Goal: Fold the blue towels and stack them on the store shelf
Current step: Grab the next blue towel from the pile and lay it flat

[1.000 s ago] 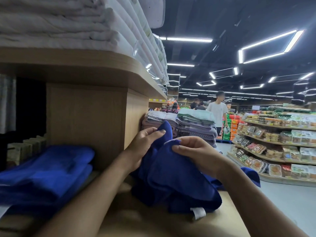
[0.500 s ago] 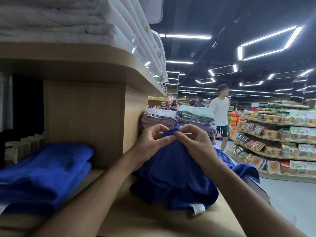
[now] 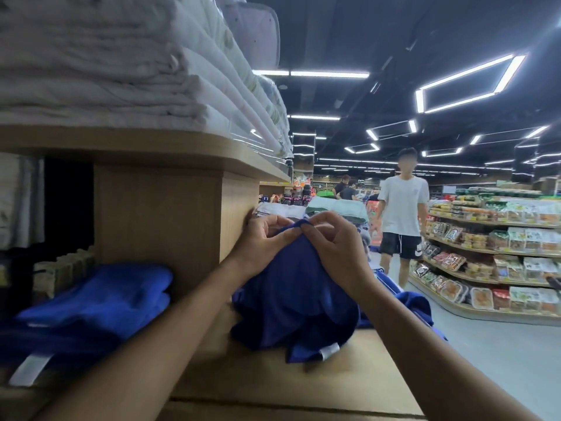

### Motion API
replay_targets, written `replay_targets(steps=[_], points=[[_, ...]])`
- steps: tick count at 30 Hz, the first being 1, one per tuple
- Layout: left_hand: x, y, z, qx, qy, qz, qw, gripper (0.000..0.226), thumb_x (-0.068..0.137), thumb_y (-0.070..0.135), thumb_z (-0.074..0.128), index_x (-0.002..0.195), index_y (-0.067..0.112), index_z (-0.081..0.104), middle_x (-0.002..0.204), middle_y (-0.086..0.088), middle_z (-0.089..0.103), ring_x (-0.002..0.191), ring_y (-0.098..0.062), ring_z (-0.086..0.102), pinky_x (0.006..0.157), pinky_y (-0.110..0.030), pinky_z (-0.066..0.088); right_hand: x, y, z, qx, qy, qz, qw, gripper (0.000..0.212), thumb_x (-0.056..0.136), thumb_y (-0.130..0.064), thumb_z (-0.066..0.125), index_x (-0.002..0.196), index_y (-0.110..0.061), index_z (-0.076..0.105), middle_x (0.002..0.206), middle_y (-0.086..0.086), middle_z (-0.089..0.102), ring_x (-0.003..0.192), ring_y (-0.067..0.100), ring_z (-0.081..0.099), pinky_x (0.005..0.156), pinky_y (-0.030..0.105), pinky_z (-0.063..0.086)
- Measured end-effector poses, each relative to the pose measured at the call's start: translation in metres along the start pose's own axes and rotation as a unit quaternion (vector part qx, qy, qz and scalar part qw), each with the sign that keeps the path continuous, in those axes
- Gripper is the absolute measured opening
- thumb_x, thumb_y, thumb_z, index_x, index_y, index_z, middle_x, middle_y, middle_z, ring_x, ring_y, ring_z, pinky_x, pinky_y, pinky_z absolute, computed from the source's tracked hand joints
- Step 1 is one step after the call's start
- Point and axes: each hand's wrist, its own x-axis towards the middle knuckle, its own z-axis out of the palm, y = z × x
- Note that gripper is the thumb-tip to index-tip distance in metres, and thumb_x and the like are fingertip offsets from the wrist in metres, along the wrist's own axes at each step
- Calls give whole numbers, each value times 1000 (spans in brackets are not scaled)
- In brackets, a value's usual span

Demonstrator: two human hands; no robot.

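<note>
Wooden store shelf [image 3: 273,387] underneath, strip-lit supermarket beyond, food racks [image 3: 498,262] at 3 o'clock. White bedding [image 3: 91,71] piled at 11 o'clock; folded blue towels [image 3: 91,299] stacked at 9 o'clock. Centre: left hand [image 3: 261,241] and right hand [image 3: 337,247] both pinching the top of a loose blue towel [image 3: 291,296] bunched on the shelf.

White linens [image 3: 106,71] stacked high; shopper [image 3: 402,208] near packaged-food racks [image 3: 501,238].

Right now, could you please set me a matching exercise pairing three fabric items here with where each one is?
1. loose blue towel
2. folded blue towels
3. white linens

A. stacked on the upper shelf
B. lying left of the wooden divider
C. pinched by left hand and right hand

Pairs: 1-C, 2-B, 3-A
</note>
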Motion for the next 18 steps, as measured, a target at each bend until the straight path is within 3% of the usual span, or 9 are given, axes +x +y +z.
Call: replay_targets(steps=[4, 6, 9, 12, 15, 18], points=[[4, 52, 1, 3, 6, 43, 999, 14, 94, 23, 70, 100, 10, 69, 88, -4, 75, 78, -7, 68, 66, -18, 53, 17, -45, -18, -30, 27, -30, 999, 11, 92, -23, 72, 82, -28, 70, 77, -7, 72, 68, 5, 66, 59, 26, 52], [4, 81, 4, 23, 26, 70, 997, 16, 94, 25, 70, 98, 10, 69, 86, -1, 74, 75, -3, 66, 65, -16, 51, 22, -68, -28, -32, 12, -38, 999, 8, 92, -20, 71, 84, -23, 72, 81, -4, 72, 71, 7, 64, 65, 30, 52], [5, 120, 8, 37, 49, 81, 995, 21, 96, 25, 67, 105, 6, 68, 98, -12, 76, 76, -7, 67, 68, -21, 53, 25, -98, -43, -45, -6, -46, 998, 4, 87, -16, 73, 84, -14, 73, 79, -3, 72, 69, 5, 62, 64, 24, 50], [7, 153, 8, 23, 57, 63, 996, 23, 99, 23, 64, 112, 4, 69, 106, -17, 73, 86, -17, 66, 75, -32, 55, 24, -123, -53, -40, -30, -24, 998, 6, 85, -5, 70, 88, -6, 74, 80, 0, 72, 70, 7, 61, 67, 22, 49], [6, 178, 6, -21, 25, 27, 999, 23, 99, 23, 64, 114, 6, 69, 100, -9, 72, 87, -16, 67, 65, -28, 55, 21, -146, -63, 17, -70, 13, 997, 13, 89, 0, 62, 88, -9, 71, 83, 6, 69, 75, 13, 61, 72, 27, 51], [2, 196, 1, -49, -23, -7, 999, 28, 98, 26, 66, 117, 6, 70, 100, -9, 75, 82, -14, 71, 62, -26, 57, 19, -165, -75, 87, -130, 46, 987, 22, 91, -2, 53, 75, -15, 63, 75, 0, 61, 69, 14, 61, 63, 23, 52]])
